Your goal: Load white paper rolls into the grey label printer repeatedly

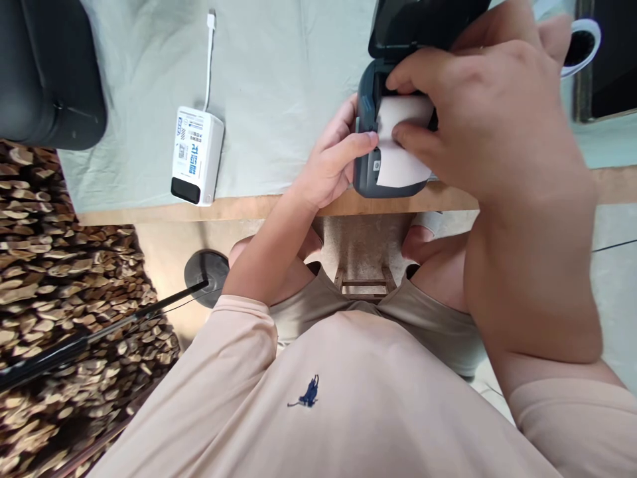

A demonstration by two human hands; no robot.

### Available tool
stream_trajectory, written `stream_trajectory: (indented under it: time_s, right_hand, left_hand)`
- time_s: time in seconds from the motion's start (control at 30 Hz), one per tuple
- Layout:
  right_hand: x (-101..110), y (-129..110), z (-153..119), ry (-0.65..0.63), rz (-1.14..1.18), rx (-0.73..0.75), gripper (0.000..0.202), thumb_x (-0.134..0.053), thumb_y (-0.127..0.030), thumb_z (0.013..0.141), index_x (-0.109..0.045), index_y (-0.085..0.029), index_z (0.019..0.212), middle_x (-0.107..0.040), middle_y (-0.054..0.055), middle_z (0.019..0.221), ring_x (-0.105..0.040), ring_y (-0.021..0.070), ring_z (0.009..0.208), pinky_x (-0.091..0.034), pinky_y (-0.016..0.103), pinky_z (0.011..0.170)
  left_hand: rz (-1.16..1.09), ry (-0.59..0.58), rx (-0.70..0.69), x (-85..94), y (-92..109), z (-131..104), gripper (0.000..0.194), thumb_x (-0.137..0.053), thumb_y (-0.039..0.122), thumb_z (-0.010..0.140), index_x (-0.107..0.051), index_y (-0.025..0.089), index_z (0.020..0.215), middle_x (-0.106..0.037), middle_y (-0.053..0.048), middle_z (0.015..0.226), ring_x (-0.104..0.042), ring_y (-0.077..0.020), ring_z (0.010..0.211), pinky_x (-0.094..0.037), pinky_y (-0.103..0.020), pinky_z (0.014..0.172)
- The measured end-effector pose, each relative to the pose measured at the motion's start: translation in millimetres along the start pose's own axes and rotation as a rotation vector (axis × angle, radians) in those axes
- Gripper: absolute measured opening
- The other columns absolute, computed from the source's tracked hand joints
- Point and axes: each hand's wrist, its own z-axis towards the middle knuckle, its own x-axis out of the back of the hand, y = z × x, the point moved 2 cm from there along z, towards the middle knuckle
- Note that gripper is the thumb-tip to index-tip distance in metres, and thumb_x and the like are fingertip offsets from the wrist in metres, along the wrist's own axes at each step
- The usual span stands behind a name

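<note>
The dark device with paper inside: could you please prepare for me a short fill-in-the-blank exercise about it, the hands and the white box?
1. The lid of the dark device stands ____.
2. The left hand holds the dark device, its ____ lying beside the paper.
3. The right hand touches the paper, whose colour is ____.
4. In the picture, the dark device is to the ____ of the white box.

Missing words: open; thumb; white; right.

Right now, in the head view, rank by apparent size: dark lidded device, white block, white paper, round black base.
1. Dark lidded device
2. White block, white paper: too close to rank; right hand partly hides paper
3. Round black base
</note>
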Motion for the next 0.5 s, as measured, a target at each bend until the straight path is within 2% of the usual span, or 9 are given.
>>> stream_trajectory:
  time_s: [0.1, 0.23, 0.33, 0.4, 0.43, 0.5]
  right_hand:
    - [-0.9, -3.8, 2.9, -0.026, -0.003, -0.015, 0.042, -0.063, -0.029, 0.082, -0.065, -0.03, 0.124, -0.053, 0.009, 0.098, -0.035, 0.0333, 0.142, -0.029, 0.067, 0.122]
    - [0.9, -4.3, 4.8, -0.004, 0.0, -0.027, 0.037, -0.063, -0.03, 0.084, -0.064, -0.027, 0.121, -0.06, 0.004, 0.102, -0.037, 0.0306, 0.144, -0.021, 0.067, 0.126]
    - [7.6, 0.0, -2.0, 0.013, 0.007, -0.024, 0.04, -0.067, -0.03, 0.08, -0.063, -0.028, 0.12, -0.064, -0.002, 0.107, -0.043, 0.0284, 0.141, -0.02, 0.068, 0.128]
    - [13.0, 5.5, -9.4, 0.063, 0.138, 0.018, 0.04, -0.066, -0.028, 0.079, -0.063, -0.027, 0.119, -0.064, -0.005, 0.11, -0.053, 0.0209, 0.129, -0.035, 0.054, 0.126]
    - [14.7, 9.6, -12.7, 0.084, 0.277, 0.046, 0.04, -0.064, -0.028, 0.079, -0.064, -0.027, 0.119, -0.063, -0.006, 0.112, -0.057, 0.0162, 0.123, -0.044, 0.044, 0.12]
    - [15.2, 21.0, -16.0, 0.14, 0.646, 0.111, 0.036, -0.061, -0.026, 0.081, -0.068, -0.027, 0.116, -0.062, -0.007, 0.114, -0.061, 0.007, 0.112, -0.052, 0.025, 0.102]
  left_hand:
    - [0.024, -0.014, 0.028, 3.5, 0.4, 0.1, 0.025, -0.064, 0.024, 0.083, -0.061, 0.029, 0.108, -0.065, 0.002, 0.093, -0.068, -0.0227, 0.107, -0.055, -0.034, 0.086]
    - [0.009, -0.04, 0.014, 5.4, 1.1, -0.5, 0.025, -0.07, 0.025, 0.082, -0.063, 0.027, 0.106, -0.064, 0.002, 0.088, -0.069, -0.0177, 0.092, -0.053, -0.028, 0.076]
    - [0.007, -0.032, 0.004, 3.0, 1.7, -0.5, 0.027, -0.069, 0.03, 0.082, -0.062, 0.027, 0.108, -0.068, 0.002, 0.093, -0.07, -0.0207, 0.101, -0.056, -0.029, 0.081]
    - [0.011, -0.022, 0.01, 1.2, 2.3, 0.2, 0.028, -0.068, 0.027, 0.081, -0.061, 0.028, 0.107, -0.071, 0.003, 0.096, -0.07, -0.0212, 0.107, -0.057, -0.029, 0.086]
    - [0.006, -0.017, 0.014, 0.8, 2.8, 0.9, 0.027, -0.068, 0.025, 0.079, -0.061, 0.029, 0.105, -0.072, 0.003, 0.095, -0.07, -0.0201, 0.105, -0.058, -0.028, 0.086]
    - [-0.039, -0.007, 0.011, 0.9, 4.2, 2.3, 0.023, -0.067, 0.023, 0.078, -0.062, 0.03, 0.099, -0.074, 0.003, 0.09, -0.07, -0.0173, 0.094, -0.058, -0.025, 0.08]
